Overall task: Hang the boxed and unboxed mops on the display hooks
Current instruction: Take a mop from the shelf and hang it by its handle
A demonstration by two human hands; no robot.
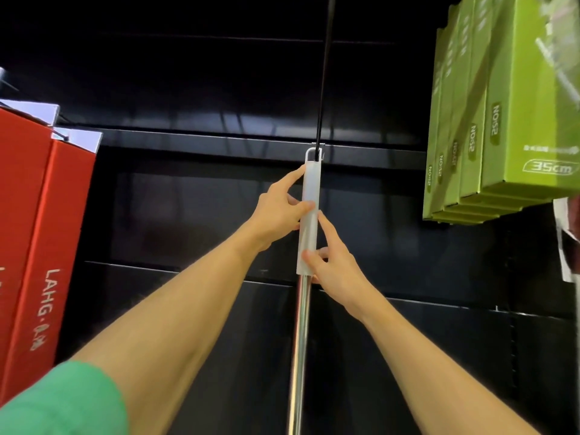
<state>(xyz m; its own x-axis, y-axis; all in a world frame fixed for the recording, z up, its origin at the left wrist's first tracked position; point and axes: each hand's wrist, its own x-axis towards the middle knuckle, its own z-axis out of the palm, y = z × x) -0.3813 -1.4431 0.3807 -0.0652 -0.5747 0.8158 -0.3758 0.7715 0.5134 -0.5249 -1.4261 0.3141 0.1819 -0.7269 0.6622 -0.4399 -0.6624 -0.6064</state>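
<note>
An unboxed mop stands upright in the middle, with a shiny metal pole [300, 346] and a pale grey handle grip [309, 227]. The loop at the grip's top [312, 154] sits around a thin black display hook [324, 73] that runs out from the dark back panel. My left hand [279, 211] pinches the upper part of the grip from the left. My right hand [332, 268] holds the grip's lower end from the right. The mop's head is out of view below.
Red mop boxes [40, 233] hang at the left edge with white tags on top. Several green boxes [502, 120] marked 35cm hang at the upper right. A black slatted wall panel [188, 199] fills the background between them.
</note>
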